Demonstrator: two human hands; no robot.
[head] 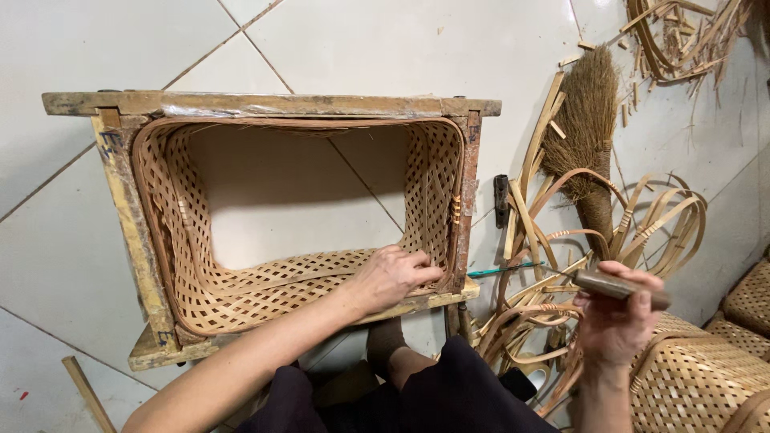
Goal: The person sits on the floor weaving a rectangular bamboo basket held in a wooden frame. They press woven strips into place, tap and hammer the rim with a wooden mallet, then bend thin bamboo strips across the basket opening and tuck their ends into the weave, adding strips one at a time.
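1. Weaving work on a bottomless, open-lattice basket of pale brown cane strips (241, 289), which sits inside a worn rectangular wooden frame (128, 216) on the white tiled floor (401, 48), in front of the person's knees.
2. The left hand (391, 277) rests inside the basket at its near right corner, fingers curled and pressing on the lattice wall just by the frame's right post.
3. The right hand (616, 321) is closed around a short wooden-handled tool (619, 286), held up clear of the basket — its tip is not plainly visible.
4. The step in hand looks like fixing or tightening strips at that corner; the next move would call for bringing the tool in narrowly between hand and post.
5. Room is tight there; the basket's open middle is free. To the right lie loose curved cane strips (642, 224) and a small straw brush (589, 120), with a finished woven basket (698, 377) close by the right wrist.
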